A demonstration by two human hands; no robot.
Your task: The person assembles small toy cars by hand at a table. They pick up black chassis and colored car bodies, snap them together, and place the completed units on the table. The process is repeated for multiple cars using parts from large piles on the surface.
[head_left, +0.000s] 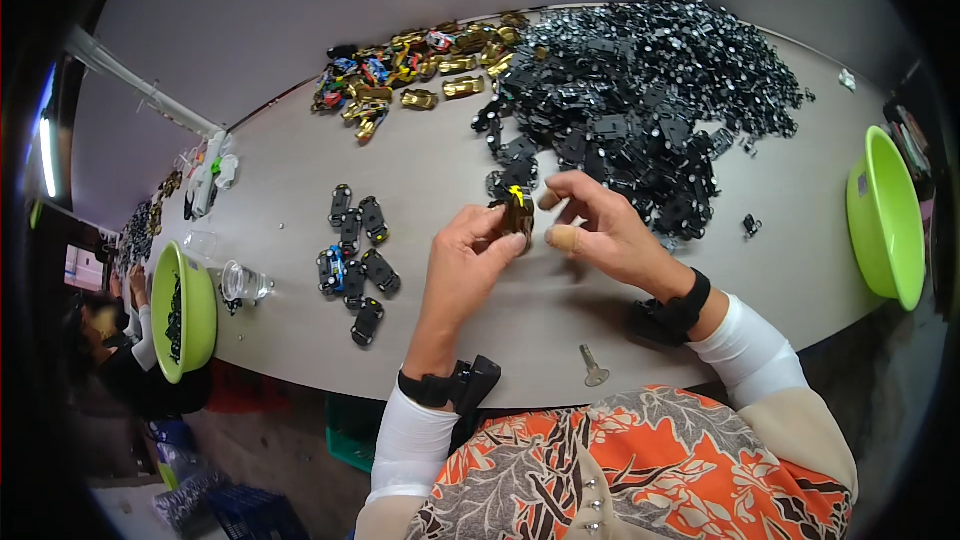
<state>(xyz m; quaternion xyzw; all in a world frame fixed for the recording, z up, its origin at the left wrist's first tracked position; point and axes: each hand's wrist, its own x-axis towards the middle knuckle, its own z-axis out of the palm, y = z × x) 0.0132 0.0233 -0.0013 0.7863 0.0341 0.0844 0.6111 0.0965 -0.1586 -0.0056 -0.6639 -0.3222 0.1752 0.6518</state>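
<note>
Head view, looking down at a long grey table (pixel 450 170) covered in toy car parts. Both hands meet over the table just in front of the big heap of black chassis pieces (pixel 640 100). The left hand (pixel 465 265) is pinched shut around a small dark toy car (pixel 518 212) with a yellow bit on top, and the right hand (pixel 605 230) is right beside it with fingertips touching the same car, thumb curled in, so it's closed on it too. Left of the heap there's a smaller pile of gold and coloured car bodies (pixel 420 70). Further from the heap, out to the left of the hands, sits a loose cluster of finished black cars (pixel 355 250). A lime green bowl (pixel 885 220) sits right of the heap at the table edge, another green bowl (pixel 185 310) is way off on the far left end, and a small metal tool (pixel 592 365) lies near the front edge
</note>
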